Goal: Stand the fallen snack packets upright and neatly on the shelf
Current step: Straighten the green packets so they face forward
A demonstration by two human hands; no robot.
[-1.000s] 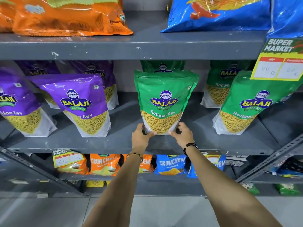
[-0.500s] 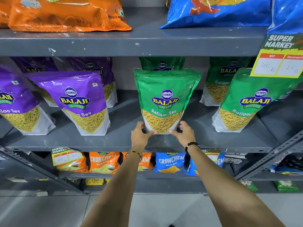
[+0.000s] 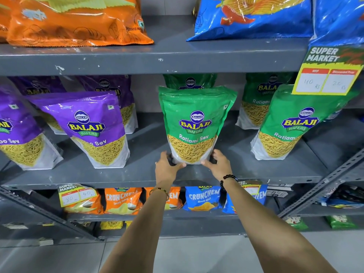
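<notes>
Both hands are on the bottom corners of a green Balaji Ratlami Sev packet [image 3: 194, 125], dead centre of the grey middle shelf [image 3: 145, 174]. Left hand [image 3: 167, 167] cups the lower left corner, right hand [image 3: 217, 164] the lower right, fingers curled round the base, so gripping it from both sides. The packet stands upright near the front edge, label facing out, with another green packet [image 3: 190, 81] just behind it at 12 o'clock.

At 3 o'clock a second Ratlami Sev packet [image 3: 291, 123] leans to the right, its top tucked behind the yellow price tag [image 3: 325, 79]. At 9 o'clock a purple Balaji sev packet [image 3: 92, 127] tilts left, with more purple ones further out and behind.

Orange potato wafer bag [image 3: 74, 20] lies flat on the top shelf at 11 o'clock, blue bag [image 3: 252, 16] at 1. Crunchem packets [image 3: 202, 198] sit on the lower shelf at 6 o'clock
</notes>
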